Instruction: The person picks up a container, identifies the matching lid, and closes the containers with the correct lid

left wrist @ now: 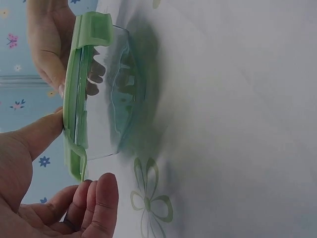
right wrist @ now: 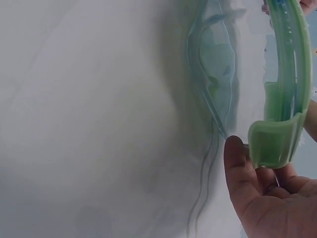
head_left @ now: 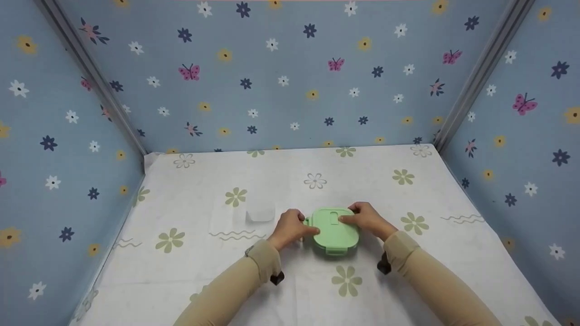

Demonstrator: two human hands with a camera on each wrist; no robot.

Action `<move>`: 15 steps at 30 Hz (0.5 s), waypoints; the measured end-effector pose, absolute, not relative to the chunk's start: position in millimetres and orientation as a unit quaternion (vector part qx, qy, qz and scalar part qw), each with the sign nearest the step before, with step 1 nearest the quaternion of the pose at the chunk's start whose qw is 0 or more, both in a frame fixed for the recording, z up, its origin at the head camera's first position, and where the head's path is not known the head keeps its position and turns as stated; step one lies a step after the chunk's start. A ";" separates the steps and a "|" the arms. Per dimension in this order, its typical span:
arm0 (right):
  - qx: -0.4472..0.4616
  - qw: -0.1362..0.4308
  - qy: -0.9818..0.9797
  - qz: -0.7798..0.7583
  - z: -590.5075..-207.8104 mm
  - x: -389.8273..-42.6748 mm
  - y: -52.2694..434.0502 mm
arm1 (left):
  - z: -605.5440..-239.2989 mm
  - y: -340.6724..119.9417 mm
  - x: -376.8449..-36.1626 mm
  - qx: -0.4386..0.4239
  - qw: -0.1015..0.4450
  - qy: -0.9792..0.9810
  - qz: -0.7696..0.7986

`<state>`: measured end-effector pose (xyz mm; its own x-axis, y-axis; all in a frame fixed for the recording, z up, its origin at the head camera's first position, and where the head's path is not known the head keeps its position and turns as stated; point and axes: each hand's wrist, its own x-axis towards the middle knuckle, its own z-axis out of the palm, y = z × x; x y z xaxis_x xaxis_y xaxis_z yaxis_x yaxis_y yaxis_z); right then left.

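A clear food container (left wrist: pixel 101 124) with a green snap lid (head_left: pixel 335 231) sits on the table in front of me. Its front clip (head_left: pixel 336 251) lies down against the side, while the left clip (left wrist: pixel 83 161) sticks outward. My left hand (head_left: pixel 292 227) has its thumb on the lid's left edge and curled fingertips at that outward clip. On the other side, my right hand (head_left: pixel 368 219) grips the container's far right corner, thumb on the lid top and fingers around the side near a clip (right wrist: pixel 272 143). The right wrist view cuts off part of the lid.
A small whitish, see-through object (head_left: pixel 260 213) lies left of the container, its kind unclear. The table carries a white flower-print cloth (head_left: pixel 181 267). Blue patterned walls (head_left: pixel 281 90) rise at the back and both sides.
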<state>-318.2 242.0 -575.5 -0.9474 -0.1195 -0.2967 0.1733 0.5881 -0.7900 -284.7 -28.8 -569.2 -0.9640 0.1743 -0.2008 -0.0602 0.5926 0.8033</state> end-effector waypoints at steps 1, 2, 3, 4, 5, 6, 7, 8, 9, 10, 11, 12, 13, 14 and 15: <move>0.018 0.161 0.875 -0.456 -575.8 -318.2 241.9 | -569.1 -28.7 -284.9 0.032 0.133 0.882 0.452; 0.017 0.161 0.875 -0.457 -575.8 -318.1 242.1 | -569.1 -28.7 -285.0 0.031 0.136 0.881 0.453; 0.019 0.161 0.874 -0.459 -576.2 -318.2 242.1 | -569.2 -28.7 -285.3 0.031 0.138 0.879 0.455; 0.018 0.161 0.873 -0.460 -576.0 -318.1 242.0 | -569.1 -28.9 -285.6 0.031 0.141 0.877 0.458; 0.020 0.160 0.872 -0.462 -575.8 -317.9 241.7 | -569.1 -29.0 -285.8 0.031 0.145 0.875 0.461; 0.019 0.159 0.872 -0.463 -575.7 -317.8 241.6 | -568.9 -29.0 -286.0 0.031 0.148 0.873 0.464; 0.017 0.158 0.872 -0.463 -575.4 -317.4 241.5 | -568.6 -28.9 -286.1 0.030 0.150 0.871 0.467; 0.017 0.157 0.871 -0.464 -575.5 -317.3 241.3 | -568.4 -29.0 -286.3 0.032 0.152 0.869 0.471; 0.017 0.156 0.871 -0.466 -575.2 -316.9 241.0 | -568.5 -29.0 -286.6 0.032 0.155 0.867 0.473; 0.016 0.155 0.871 -0.466 -575.1 -316.6 240.8 | -568.3 -29.0 -286.6 0.032 0.157 0.865 0.475; 0.018 0.154 0.870 -0.467 -575.4 -316.6 240.4 | -568.3 -28.9 -286.7 0.031 0.158 0.865 0.476; 0.017 0.154 0.871 -0.466 -575.6 -316.4 240.2 | -568.3 -28.8 -286.9 0.031 0.160 0.863 0.478; 0.019 0.153 0.870 -0.468 -576.0 -316.2 239.7 | -568.4 -28.6 -286.8 0.030 0.161 0.862 0.479; 0.020 0.153 0.870 -0.469 -576.1 -316.0 239.4 | -568.9 -28.3 -287.1 0.029 0.162 0.862 0.480; 0.021 0.151 0.871 -0.468 -576.0 -315.5 239.2 | -569.2 -27.9 -287.1 0.027 0.163 0.862 0.479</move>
<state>-315.5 239.2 -576.0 -0.9536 -0.1052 -0.2822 0.1774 0.5612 -0.8085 -287.1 -27.9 -569.2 -0.9456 0.2027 -0.2544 -0.1092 0.5389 0.8352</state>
